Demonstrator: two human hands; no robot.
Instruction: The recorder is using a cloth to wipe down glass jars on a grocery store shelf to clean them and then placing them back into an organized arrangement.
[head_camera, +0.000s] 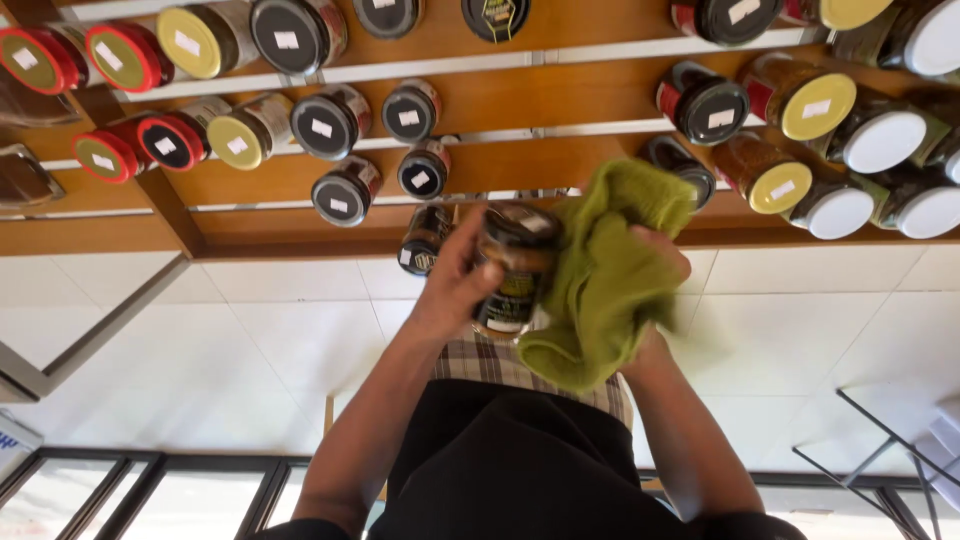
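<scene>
My left hand (455, 283) grips a dark-lidded jar (512, 268) with a dark label, held out in front of the wooden shelves. My right hand (655, 262) clutches a green cloth (605, 275) that presses against the jar's right side and hangs down below it. Both hands meet at the jar, just in front of the lowest shelf edge (300, 243). Part of the jar's body is hidden by the cloth and my fingers.
Wooden shelves (560, 95) carry several jars lying with lids toward me: red, yellow, black and white lids with small labels. A black-lidded jar (424, 240) sits just left of my left hand. White floor tiles (250, 350) lie below, a metal frame (880, 440) at the right.
</scene>
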